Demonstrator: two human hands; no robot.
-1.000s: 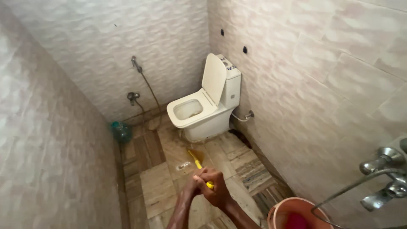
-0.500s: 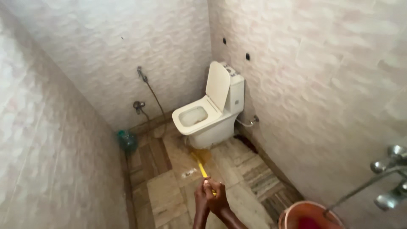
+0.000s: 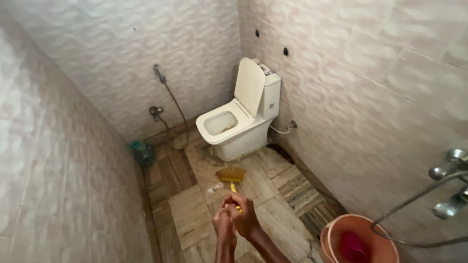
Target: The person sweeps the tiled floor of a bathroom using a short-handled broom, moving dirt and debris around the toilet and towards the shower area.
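Yellow-handled brush [image 3: 232,179] stays gripped by both our hands, left hand [image 3: 222,220] and right hand [image 3: 243,215] wrapped tight, so we should press its bristles flat against the floor tiles [image 3: 187,214] with short firm strokes.

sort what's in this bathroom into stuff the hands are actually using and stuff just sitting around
In use:
- yellow-handled brush, head down on the floor tiles
- right hand and left hand, both wrapped round its handle

Just there:
- white toilet, lid up
- orange bucket
- green bottle in the corner
- hand sprayer hose
- wall taps
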